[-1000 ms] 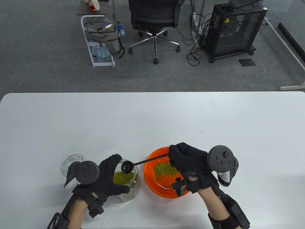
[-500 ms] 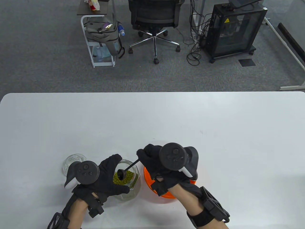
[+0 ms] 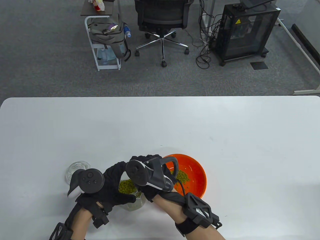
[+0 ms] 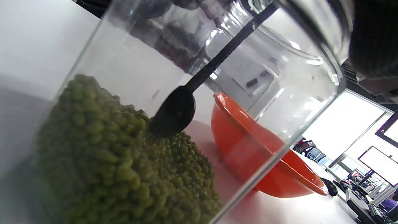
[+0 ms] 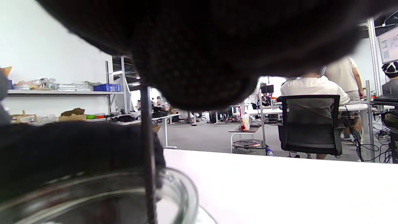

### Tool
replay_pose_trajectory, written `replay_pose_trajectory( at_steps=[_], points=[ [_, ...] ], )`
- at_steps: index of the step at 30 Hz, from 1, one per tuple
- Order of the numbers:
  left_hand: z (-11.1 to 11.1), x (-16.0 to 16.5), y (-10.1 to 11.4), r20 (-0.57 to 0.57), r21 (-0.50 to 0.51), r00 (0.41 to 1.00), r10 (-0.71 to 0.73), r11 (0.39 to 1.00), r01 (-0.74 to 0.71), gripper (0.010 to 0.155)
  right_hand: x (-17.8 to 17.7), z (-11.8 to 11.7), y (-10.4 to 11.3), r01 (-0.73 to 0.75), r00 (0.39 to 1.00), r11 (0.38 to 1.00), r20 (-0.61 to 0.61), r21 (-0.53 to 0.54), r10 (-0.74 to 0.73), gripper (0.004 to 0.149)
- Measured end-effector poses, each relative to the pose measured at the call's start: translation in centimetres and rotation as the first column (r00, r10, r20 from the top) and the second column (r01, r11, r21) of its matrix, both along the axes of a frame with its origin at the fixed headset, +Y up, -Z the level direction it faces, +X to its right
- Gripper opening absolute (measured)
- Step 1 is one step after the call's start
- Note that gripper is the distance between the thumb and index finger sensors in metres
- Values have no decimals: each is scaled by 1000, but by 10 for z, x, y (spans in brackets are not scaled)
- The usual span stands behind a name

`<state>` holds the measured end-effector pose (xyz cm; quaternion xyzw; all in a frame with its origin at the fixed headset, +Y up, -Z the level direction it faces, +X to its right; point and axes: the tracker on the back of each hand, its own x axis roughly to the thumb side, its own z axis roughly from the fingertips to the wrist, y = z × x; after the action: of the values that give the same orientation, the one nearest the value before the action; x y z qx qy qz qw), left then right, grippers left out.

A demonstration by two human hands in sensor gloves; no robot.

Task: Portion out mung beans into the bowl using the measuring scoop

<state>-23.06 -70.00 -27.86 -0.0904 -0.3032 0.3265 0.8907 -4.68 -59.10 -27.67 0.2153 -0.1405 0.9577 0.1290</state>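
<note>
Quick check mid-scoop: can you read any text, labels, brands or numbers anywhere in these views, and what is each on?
No text can be read in any view.
Black cabinet on the floor: a yellow triangle warning sticker, a symbol only, too small to make out.
Wrist strap box on the right arm: pale marks, too small to read.
Glass jar, orange bowl and black scoop: no label or marking visible.
Wall screens in the right wrist view: blurred.

The left hand wraps its curled fingers around the clear glass jar. The right hand hangs above the jar's mouth, fingers pinching the black plastic scoop handle.
</note>
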Motion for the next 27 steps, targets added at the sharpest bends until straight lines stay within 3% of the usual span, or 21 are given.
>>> replay_pose_trajectory(
  at_steps=[3, 5, 11, 15, 20, 27],
  points=[
    [0, 0, 0, 1, 0, 1000, -3, 1000, 3, 125, 8, -1, -7, 91, 994, 995, -50, -35, -92, 42],
    [0, 0, 0, 1, 0, 1000, -1, 1000, 1, 125, 15, -3, -16, 156, 982, 980, -91, -125, -168, 43],
    [0, 0, 0, 0, -1, 1000, 1, 1000, -1, 125, 38, -11, -37, 371, 911, 880, -66, -298, -406, 44],
    [0, 0, 0, 0, -1, 1000, 0, 1000, 0, 126, 58, -21, -50, 487, 859, 787, 44, -377, -511, 44],
    [0, 0, 0, 0, -2, 1000, 0, 1000, 0, 126, 84, -34, -71, 640, 746, 588, 220, -494, -628, 45],
    [0, 0, 0, 1, -5, 1000, 4, 1000, -4, 126, 102, -34, -83, 721, 669, 486, 315, -494, -673, 45]
  ],
)
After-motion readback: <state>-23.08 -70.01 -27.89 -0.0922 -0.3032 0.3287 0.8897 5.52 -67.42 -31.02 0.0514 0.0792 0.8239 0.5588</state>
